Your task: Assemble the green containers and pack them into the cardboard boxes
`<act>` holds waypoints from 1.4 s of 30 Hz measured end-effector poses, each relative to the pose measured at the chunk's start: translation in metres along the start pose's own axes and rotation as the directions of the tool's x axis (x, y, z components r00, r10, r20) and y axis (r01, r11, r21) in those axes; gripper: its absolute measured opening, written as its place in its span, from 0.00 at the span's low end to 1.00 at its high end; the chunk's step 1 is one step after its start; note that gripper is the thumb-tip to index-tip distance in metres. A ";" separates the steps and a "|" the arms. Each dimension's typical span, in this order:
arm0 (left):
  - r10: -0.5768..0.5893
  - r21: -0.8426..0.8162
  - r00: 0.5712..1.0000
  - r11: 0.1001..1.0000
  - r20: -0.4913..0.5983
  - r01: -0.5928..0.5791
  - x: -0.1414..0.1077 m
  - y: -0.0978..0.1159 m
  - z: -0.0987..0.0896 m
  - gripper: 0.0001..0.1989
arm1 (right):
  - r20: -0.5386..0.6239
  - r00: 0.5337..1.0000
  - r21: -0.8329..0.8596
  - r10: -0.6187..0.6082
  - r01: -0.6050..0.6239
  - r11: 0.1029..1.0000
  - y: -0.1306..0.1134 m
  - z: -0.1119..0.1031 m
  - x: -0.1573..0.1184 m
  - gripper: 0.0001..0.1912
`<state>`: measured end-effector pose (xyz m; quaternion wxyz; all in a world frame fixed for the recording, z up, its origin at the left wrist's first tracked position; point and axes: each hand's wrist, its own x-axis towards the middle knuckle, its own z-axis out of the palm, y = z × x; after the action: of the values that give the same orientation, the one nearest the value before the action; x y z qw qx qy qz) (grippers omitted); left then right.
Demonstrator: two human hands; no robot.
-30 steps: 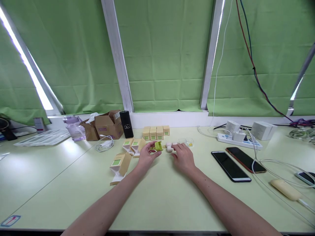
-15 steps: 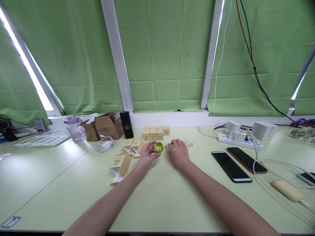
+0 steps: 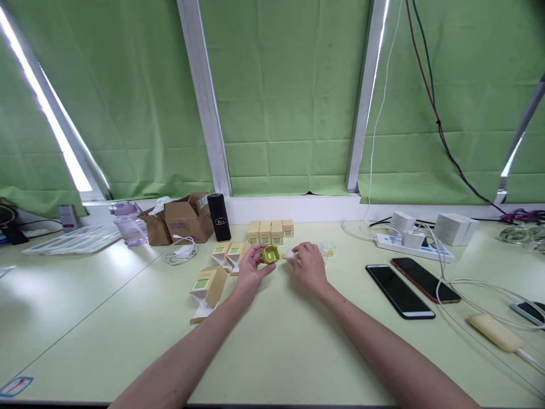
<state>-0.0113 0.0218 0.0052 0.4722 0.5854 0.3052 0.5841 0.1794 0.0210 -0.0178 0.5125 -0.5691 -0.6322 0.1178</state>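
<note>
Between the fingers and thumb of my left hand (image 3: 251, 269) is a small yellow-green case (image 3: 271, 254) with a hollow inside. Just right of it, my right hand (image 3: 308, 265) pinches a small whitish piece (image 3: 290, 255), partly hidden by the fingers. A thin yellowish bit spans the gap between case and piece. Beyond my right hand lies a clear round plastic item (image 3: 329, 249) with a yellow spot. Opened small boxes (image 3: 207, 286) with green squares lie left of my left hand, and several closed ones (image 3: 265, 232) stand in a row behind.
At the back left are a cardboard box (image 3: 187, 218), a black cylinder (image 3: 219, 217) and a purple bottle (image 3: 130, 223). A white cable (image 3: 180, 251) lies before them. On the right are two phones (image 3: 400, 291), a power strip (image 3: 414, 247) and loose white cables.
The yellow-green case in my left hand has shifted slightly left and turned a little. More of the whitish piece shows at my right fingertips.
</note>
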 end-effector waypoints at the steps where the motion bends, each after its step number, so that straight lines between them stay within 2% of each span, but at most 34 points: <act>1: 0.006 0.004 1.000 1.000 -0.006 -0.006 0.000 0.000 0.000 0.29 | 0.002 0.995 0.182 0.095 -0.094 0.979 -0.001 0.000 0.000 0.07; 3: 0.016 0.007 1.000 1.000 -0.014 -0.016 0.001 0.000 -0.001 0.29 | 0.070 0.976 0.400 0.207 -0.218 0.890 -0.002 0.000 -0.002 0.12; 6: 0.017 0.002 1.000 1.000 -0.019 -0.017 0.002 0.000 -0.001 0.29 | 0.163 0.959 0.513 0.230 -0.282 0.811 -0.005 -0.003 -0.008 0.21; 9: 0.006 -0.003 1.000 1.000 -0.006 -0.006 0.002 -0.001 -0.001 0.29 | 0.220 0.945 0.631 0.241 -0.326 0.704 -0.011 -0.010 -0.015 0.25; 11: 0.000 -0.011 1.000 1.000 0.006 0.000 0.001 -0.002 -0.002 0.29 | 0.326 0.914 0.767 0.243 -0.405 0.498 -0.017 -0.016 -0.019 0.25; 12: -0.003 -0.016 1.000 1.000 0.012 0.003 0.001 -0.002 -0.002 0.30 | 0.361 0.904 0.798 0.231 -0.427 0.426 -0.019 -0.018 -0.021 0.25; 14: -0.008 -0.026 1.000 1.000 0.022 0.008 0.000 -0.002 -0.001 0.30 | 0.396 0.893 0.823 0.213 -0.448 0.348 -0.024 -0.020 -0.023 0.26; 16: -0.009 -0.032 1.000 0.999 0.030 0.010 -0.001 -0.002 -0.001 0.30 | 0.393 0.895 0.830 0.211 -0.444 0.337 -0.026 -0.020 -0.024 0.27; 26: -0.008 -0.012 0.999 1.000 0.041 0.008 -0.002 -0.002 0.000 0.29 | 0.265 0.947 0.846 0.182 -0.319 0.427 -0.020 -0.003 -0.027 0.25; 31: 0.003 0.028 0.999 1.000 0.036 -0.004 -0.001 -0.003 0.000 0.27 | 0.264 0.928 0.787 0.263 -0.365 0.497 -0.016 -0.008 -0.022 0.23; 36: 0.010 0.088 0.999 0.996 0.043 -0.014 0.002 -0.008 -0.002 0.26 | 0.340 0.873 0.752 0.349 -0.475 0.456 -0.010 -0.014 -0.018 0.20; 39: 0.016 0.129 0.999 0.991 0.046 -0.022 0.002 -0.010 -0.002 0.27 | 0.344 0.888 0.768 0.305 -0.453 0.452 -0.013 -0.016 -0.017 0.20; 42: 0.028 0.179 0.998 0.983 0.056 -0.038 0.003 -0.012 -0.003 0.27 | 0.295 0.919 0.773 0.262 -0.391 0.500 -0.019 -0.016 -0.017 0.24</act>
<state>-0.0118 0.0297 -0.0053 0.4155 0.6459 0.3342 0.5463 0.1776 -0.0062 -0.0057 0.6394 -0.3654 -0.4194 0.5308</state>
